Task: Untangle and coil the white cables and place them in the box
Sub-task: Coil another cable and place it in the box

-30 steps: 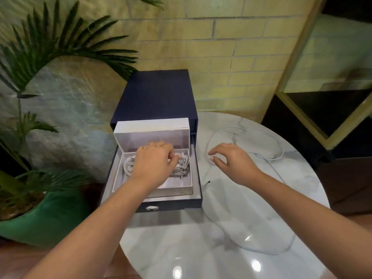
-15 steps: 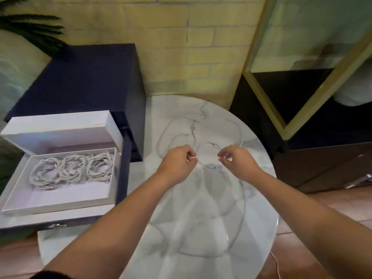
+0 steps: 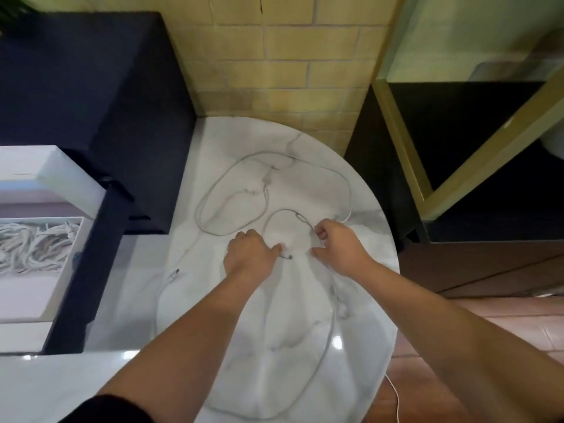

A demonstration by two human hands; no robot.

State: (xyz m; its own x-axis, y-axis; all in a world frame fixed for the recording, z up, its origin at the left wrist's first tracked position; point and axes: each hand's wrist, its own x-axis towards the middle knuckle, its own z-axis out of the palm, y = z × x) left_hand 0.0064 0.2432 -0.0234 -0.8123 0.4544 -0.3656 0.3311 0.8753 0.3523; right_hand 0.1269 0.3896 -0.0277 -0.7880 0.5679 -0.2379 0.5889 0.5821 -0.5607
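Observation:
Thin white cables (image 3: 213, 193) lie in loose loops across the round marble table (image 3: 360, 300). My left hand (image 3: 248, 254) pinches a cable end with its plug poking out to the right. A short way to the right, my right hand (image 3: 338, 245) pinches the same small loop of cable near another connector. One strand hangs over the table's front right edge. At the far left, the open white box (image 3: 61, 190) holds several coiled white cables (image 3: 33, 242).
The white box sits in the pulled-out drawer of a dark blue cabinet (image 3: 100, 96) left of the table. A brick wall stands behind, with a dark, gold-framed unit (image 3: 457, 148) on the right and reddish floor tiles below.
My left hand left the box and came to the table to pinch a cable. Both hands now hold the loop slightly wider apart. The view swung right and closer.

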